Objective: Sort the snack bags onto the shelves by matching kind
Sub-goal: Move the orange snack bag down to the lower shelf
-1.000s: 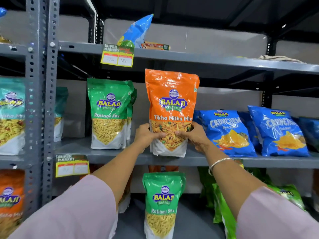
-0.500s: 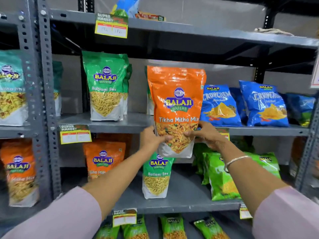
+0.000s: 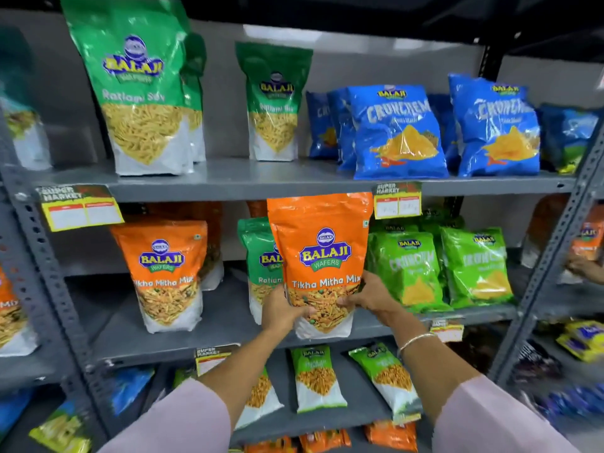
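I hold an upright orange Tikha Mitha Mix bag (image 3: 322,253) by its lower corners, my left hand (image 3: 281,310) on its left side and my right hand (image 3: 367,295) on its right. It hangs in front of the middle shelf (image 3: 228,338), partly covering a green Ratlami Sev bag (image 3: 258,266) standing behind it. Another orange Tikha Mitha Mix bag (image 3: 166,273) stands on the same shelf to the left. Light green Crunchem bags (image 3: 408,273) stand to the right.
The upper shelf (image 3: 261,183) carries green Ratlami Sev bags (image 3: 137,93) at the left and blue Crunchem bags (image 3: 397,132) at the right. Small green packs (image 3: 318,377) lie on the shelf below. Yellow price tags (image 3: 81,209) hang from shelf edges. Another person's hand (image 3: 585,268) shows at far right.
Both hands have carried the orange bag down from the upper shelf to the middle shelf level. My view has tilted downward and moved closer.
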A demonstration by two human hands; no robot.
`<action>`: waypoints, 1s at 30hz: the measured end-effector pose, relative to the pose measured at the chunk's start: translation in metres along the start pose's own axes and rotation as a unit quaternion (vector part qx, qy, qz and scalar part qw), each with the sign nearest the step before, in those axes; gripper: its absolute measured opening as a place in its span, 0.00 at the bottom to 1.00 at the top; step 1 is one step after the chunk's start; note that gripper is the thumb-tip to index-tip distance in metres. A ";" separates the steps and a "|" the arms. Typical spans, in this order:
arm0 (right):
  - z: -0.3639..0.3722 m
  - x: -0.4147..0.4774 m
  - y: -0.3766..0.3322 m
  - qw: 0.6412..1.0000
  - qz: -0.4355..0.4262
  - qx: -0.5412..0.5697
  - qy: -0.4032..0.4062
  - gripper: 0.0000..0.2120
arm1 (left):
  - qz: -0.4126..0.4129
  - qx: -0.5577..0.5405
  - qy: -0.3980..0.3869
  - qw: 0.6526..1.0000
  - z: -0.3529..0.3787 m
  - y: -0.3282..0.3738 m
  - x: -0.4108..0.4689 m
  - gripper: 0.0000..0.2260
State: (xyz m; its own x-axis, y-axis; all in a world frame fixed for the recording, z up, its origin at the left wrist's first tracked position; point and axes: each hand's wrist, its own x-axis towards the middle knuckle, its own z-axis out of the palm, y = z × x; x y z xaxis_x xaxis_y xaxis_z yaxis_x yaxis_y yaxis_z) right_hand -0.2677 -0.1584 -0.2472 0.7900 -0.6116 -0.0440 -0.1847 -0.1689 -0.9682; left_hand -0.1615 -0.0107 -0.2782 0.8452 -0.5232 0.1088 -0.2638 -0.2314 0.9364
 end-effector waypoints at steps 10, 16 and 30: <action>-0.017 0.068 0.048 0.997 0.013 -0.060 0.057 0.30 | -0.050 0.045 0.010 0.998 0.063 -0.034 0.058 0.23; -0.027 0.105 0.063 0.994 0.020 -0.078 0.068 0.30 | -0.037 0.043 0.016 0.998 0.087 -0.045 0.092 0.23; -0.035 0.137 0.070 0.994 0.070 -0.079 0.034 0.26 | -0.053 0.086 -0.030 0.994 0.101 -0.043 0.121 0.29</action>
State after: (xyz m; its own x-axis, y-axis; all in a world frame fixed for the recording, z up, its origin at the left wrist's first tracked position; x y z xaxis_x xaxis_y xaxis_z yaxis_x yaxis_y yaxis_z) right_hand -0.1931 -0.2813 -0.3125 0.7100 -0.6874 -0.1531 -0.3828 -0.1943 -0.9032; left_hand -0.0950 -0.1469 -0.3392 0.8446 -0.5353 -0.0126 -0.2541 -0.4215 0.8705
